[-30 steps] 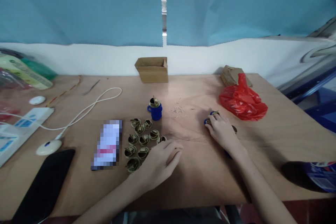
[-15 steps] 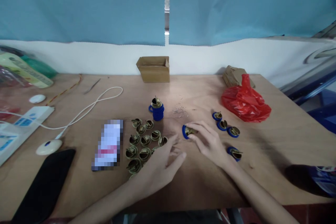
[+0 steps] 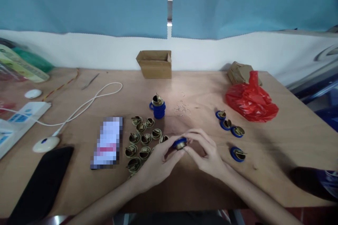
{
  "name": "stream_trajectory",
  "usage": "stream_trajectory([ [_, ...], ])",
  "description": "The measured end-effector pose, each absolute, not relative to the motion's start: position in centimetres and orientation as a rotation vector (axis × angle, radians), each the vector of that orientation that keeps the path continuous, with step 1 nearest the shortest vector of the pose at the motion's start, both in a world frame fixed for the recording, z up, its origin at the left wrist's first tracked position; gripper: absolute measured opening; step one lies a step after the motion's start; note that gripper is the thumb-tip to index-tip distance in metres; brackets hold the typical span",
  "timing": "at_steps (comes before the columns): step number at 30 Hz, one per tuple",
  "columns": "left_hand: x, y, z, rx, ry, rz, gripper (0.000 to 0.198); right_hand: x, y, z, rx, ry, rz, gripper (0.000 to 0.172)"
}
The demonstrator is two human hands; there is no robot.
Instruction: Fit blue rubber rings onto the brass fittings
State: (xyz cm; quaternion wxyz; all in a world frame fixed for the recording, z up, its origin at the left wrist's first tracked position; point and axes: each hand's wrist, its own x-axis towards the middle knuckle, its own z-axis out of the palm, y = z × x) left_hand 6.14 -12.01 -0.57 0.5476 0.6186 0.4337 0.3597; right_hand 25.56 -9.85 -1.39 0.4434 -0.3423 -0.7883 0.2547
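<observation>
A small brass piece with a blue ring (image 3: 180, 143) is pinched between the fingertips of my left hand (image 3: 158, 161) and my right hand (image 3: 206, 153), just above the wooden table (image 3: 200, 182). Left of my hands lies a cluster of several bare brass pieces (image 3: 142, 140). Behind them stands a blue stack topped with a brass piece (image 3: 157, 106). To the right, several brass pieces with blue rings (image 3: 229, 128) lie in a loose row, with one more (image 3: 237, 154) nearer me.
A small open cardboard box (image 3: 155, 64) and a red plastic bag (image 3: 250, 100) sit near the back wall. Thin wire rings (image 3: 181, 107) lie mid-table. On the left are a blurred card (image 3: 107, 142), a black phone (image 3: 39, 182), a white cable (image 3: 84, 103) and a power strip (image 3: 16, 119).
My right hand brought a blue-ringed brass piece from the right-hand row toward the middle. My left hand rose to meet it, and now both hands pinch the piece together.
</observation>
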Motion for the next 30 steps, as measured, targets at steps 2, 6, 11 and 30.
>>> stream_trajectory([
  [2,6.1,-12.1,-0.8,1.489,1.025,0.858,0.035,25.6,-10.0,-1.7,-0.836,-1.956,0.607,0.026],
  [6,6.0,-12.3,-1.2,1.510,1.040,0.876,0.039,25.5,-10.4,-2.4,-0.803,-1.947,0.528,0.034],
  [11,6.1,-12.3,-1.2,1.572,1.118,0.881,0.036,25.0,-10.9,-2.8,-0.834,-1.944,0.528,0.038],
  [30,6.1,-12.4,-1.9,1.832,1.218,0.839,0.043,25.3,-10.5,-3.0,-0.901,-2.102,0.566,0.029],
])
